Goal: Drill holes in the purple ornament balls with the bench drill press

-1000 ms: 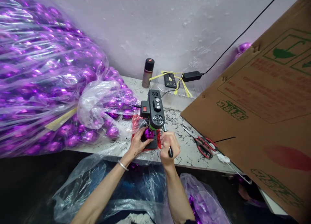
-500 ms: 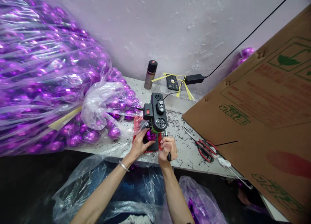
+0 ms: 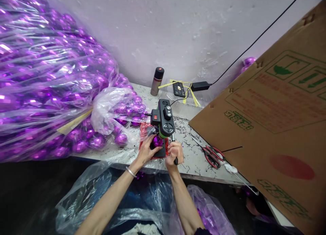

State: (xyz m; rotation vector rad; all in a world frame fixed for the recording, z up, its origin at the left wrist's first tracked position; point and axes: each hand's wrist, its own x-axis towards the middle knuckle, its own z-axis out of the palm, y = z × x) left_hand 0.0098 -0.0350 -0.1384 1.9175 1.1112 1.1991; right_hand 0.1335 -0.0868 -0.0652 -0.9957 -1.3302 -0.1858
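My left hand [image 3: 147,150] grips a shiny purple bauble [image 3: 158,140] between thumb and fingers, under the front end of a small black press machine [image 3: 166,117]. The machine has a red switch, round vents and a green band. Its base stands on a red sheet [image 3: 145,128]. My right hand [image 3: 175,154] is wrapped round the machine's black-ended lever [image 3: 176,161], just right of the bauble. The bauble's top is hidden beneath the machine head.
Large clear bags of purple baubles [image 3: 56,78] fill the left. A cardboard box [image 3: 267,119] leans at the right, with red-handled scissors [image 3: 213,156] before it. Behind stand a dark bottle [image 3: 157,81], a phone [image 3: 179,89] and a black adapter [image 3: 200,86]. Dark scraps litter the table [image 3: 188,163].
The view has shifted slightly, so the box sits further left in it. Both hands keep their places on the bauble and the lever.
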